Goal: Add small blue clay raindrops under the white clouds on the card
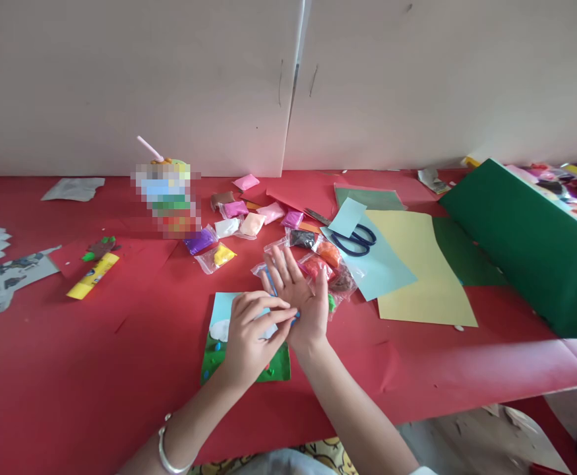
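Right hand (302, 295) flat and open, palm up, over the clay picture card (219, 340) on the red table (95, 369), left hand (248, 336) pressing fingertips across its palm, gripping nothing visible.

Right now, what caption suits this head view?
Left hand rolls blue clay on open right palm above a clay picture.

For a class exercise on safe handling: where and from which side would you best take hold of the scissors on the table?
Grip the scissors by the dark blue loops, coming from the near right. The loops lie bare on the blue paper, while a small paper square covers the middle.
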`<state>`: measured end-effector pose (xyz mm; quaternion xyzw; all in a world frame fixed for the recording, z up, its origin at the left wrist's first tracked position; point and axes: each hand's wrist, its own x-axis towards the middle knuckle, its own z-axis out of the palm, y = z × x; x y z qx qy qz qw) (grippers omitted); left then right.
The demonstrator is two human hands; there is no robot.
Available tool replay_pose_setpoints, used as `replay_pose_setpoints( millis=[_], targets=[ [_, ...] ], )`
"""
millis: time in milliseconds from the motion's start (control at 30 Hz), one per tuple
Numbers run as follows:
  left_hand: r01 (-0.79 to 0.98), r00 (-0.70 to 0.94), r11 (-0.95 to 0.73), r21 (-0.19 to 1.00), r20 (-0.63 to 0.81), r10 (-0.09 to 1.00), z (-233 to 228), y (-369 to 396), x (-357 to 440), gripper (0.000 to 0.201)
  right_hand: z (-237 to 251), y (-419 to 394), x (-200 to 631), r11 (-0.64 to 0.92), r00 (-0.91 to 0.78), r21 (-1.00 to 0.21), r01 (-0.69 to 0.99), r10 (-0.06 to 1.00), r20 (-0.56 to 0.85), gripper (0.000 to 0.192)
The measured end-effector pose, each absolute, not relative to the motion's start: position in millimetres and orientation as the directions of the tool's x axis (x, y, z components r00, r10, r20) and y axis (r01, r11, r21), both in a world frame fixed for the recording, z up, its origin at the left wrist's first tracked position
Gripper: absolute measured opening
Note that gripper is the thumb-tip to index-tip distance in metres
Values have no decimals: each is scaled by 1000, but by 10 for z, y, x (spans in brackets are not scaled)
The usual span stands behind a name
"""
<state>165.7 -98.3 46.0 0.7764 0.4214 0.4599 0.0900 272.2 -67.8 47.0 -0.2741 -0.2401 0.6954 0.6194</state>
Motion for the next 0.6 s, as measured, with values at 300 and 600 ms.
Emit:
replay_pose_setpoints(
  millis=[300, 600],
  targets=[
    [560, 415, -513, 651, 316, 853, 450, -1260, 1841, 50, 528, -678, 2853, 265, 284, -667, -697, 955, 82, 55],
    [577, 415, -514, 635, 314, 854, 426, -1270, 1819, 46, 474, -682, 2832, 391, 298, -770, -504, 916, 270, 53]
  ],
)
